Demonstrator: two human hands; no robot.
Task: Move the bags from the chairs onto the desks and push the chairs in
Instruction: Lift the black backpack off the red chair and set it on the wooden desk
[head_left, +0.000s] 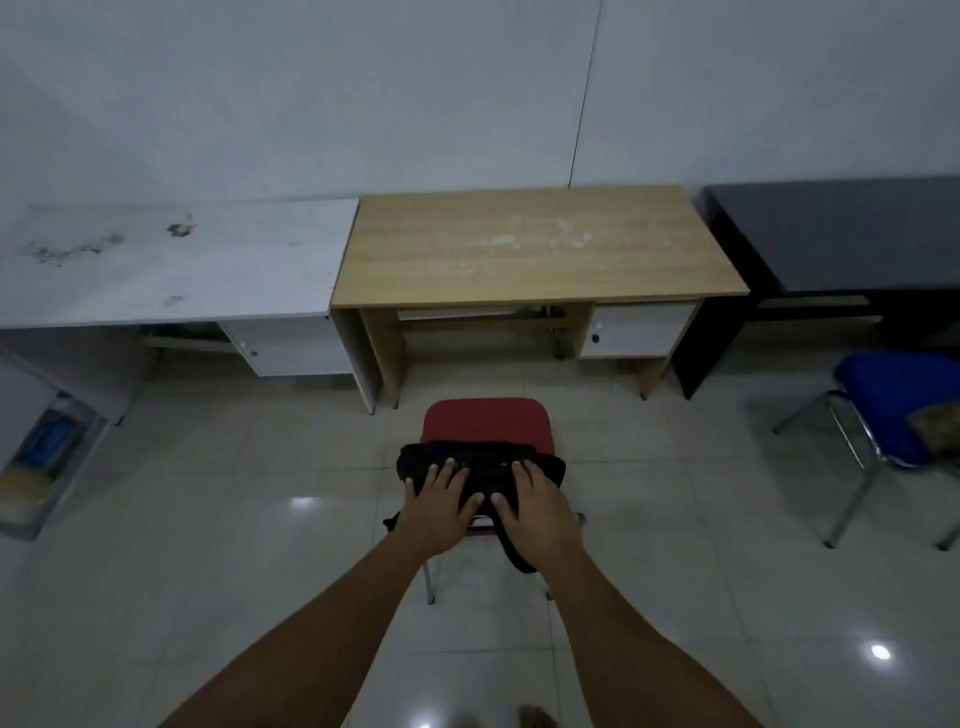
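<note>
A black bag (483, 464) lies on the near part of a red chair (485, 420) that stands on the tiled floor in front of a light wooden desk (519, 249). My left hand (441, 501) rests flat on the bag's left side with fingers spread. My right hand (537, 501) lies on the bag's right side, fingers over its top. A strap hangs down below my right hand. At the far right stands a blue chair (883, 400) with a patterned brown bag (937, 421) on its right edge, mostly cut off by the frame.
A stained white desk (171, 260) adjoins the wooden desk on the left, and a black desk (841, 234) stands to the right. A clear plastic box (47, 462) sits on the floor at the left. All desks stand against a white wall.
</note>
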